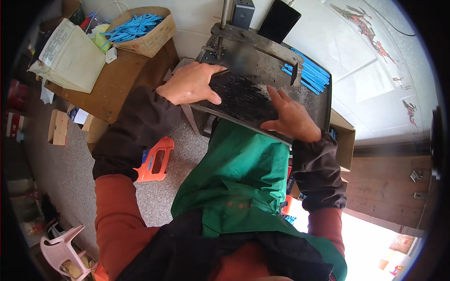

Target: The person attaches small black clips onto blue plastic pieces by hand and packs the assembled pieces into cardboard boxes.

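My left hand (193, 84) is at the left side of a dark metal work tray (323, 105), thumb and forefinger spread apart. My right hand (296, 117) is over the front right part of the tray, its fingers and thumb also apart. Between the two hands lies a spread of small, thin black pieces (241, 96); their exact kind cannot be made out. Neither hand visibly holds anything. Behind my right hand, several long blue strips (311, 75) lie side by side at the tray's right edge. A metal bar (262, 42) crosses the back of the tray.
A cardboard box (150, 44) heaped with blue strips (133, 28) stands on a brown table (115, 79) to the left, near a white container (70, 56). A black phone-like slab (280, 21) leans behind the tray. An orange stool (157, 161) stands below on the floor.
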### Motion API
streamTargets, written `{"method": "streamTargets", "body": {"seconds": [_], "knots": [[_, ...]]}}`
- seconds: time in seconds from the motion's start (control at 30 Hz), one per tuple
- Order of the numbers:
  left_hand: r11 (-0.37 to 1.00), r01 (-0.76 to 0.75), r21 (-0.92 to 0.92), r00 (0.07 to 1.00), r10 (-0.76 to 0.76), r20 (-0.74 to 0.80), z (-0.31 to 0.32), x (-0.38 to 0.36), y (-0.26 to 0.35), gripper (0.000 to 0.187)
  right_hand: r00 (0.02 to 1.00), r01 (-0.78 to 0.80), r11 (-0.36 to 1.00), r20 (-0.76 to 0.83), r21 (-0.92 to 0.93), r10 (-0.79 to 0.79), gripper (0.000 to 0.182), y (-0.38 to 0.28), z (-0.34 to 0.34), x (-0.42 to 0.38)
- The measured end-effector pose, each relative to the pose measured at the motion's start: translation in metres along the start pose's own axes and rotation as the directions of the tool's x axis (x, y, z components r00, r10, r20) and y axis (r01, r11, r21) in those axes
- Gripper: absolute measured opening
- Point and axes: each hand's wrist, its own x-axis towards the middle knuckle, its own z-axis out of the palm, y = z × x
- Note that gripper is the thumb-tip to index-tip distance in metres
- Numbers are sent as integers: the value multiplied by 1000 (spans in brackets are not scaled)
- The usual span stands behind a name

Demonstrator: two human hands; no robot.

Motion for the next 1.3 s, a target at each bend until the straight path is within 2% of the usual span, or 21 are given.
{"method": "streamTargets", "body": {"seconds": [0.07,0.17,0.27,0.37,0.4,0.47,0.57,0.6,0.73,0.83,0.87,0.9,0.97,1.07,1.17,1.27,1.3], "knots": [[985,-36,167,999,40,-18,6,3,-3,66,999,1,1000,-46,16,-1,78,0,11,2],[987,-26,159,996,40,-84,6,5,1,61,997,-24,998,-72,62,28,73,-2,20,20],[985,-51,162,992,68,-102,6,14,1,52,987,19,991,-158,131,2,60,-5,32,43],[949,72,306,990,-31,-137,4,25,-2,42,941,67,986,-339,153,-11,50,-14,42,59],[955,35,293,977,30,-212,6,27,-7,41,940,64,975,-342,215,14,49,-16,39,58],[962,21,273,965,52,-258,6,24,-13,40,939,56,939,-337,339,66,48,-18,29,52],[952,27,304,965,54,-255,5,24,-14,40,959,-52,949,-249,312,135,36,1,22,43],[946,33,323,968,50,-245,5,25,-13,40,958,-22,966,-272,259,94,31,3,28,45],[936,62,346,962,37,-271,11,31,-10,39,951,137,942,-307,307,-38,29,-13,38,40],[970,43,239,945,39,-325,8,25,-12,39,932,-78,954,-319,290,173,30,-4,27,38],[981,14,191,940,52,-337,7,23,-15,39,937,-148,943,-262,297,229,35,-1,23,39],[990,-15,142,935,65,-350,6,21,-16,40,942,-102,960,-284,262,178,37,0,24,44],[994,-45,99,948,74,-308,4,14,-16,41,944,-14,981,-321,193,77,40,0,28,53],[993,-38,111,969,64,-239,1,5,-13,43,972,50,967,-234,249,10,41,-10,31,68],[990,-13,143,982,40,-183,-3,-9,-11,43,973,15,960,-225,280,50,46,-16,16,56],[982,1,191,993,22,-120,-5,-17,-13,43,984,-128,991,-121,45,133,37,-10,6,29],[977,-10,214,995,31,-94,-5,-18,-12,42,994,-93,992,-53,84,97,33,-12,7,26]]}}
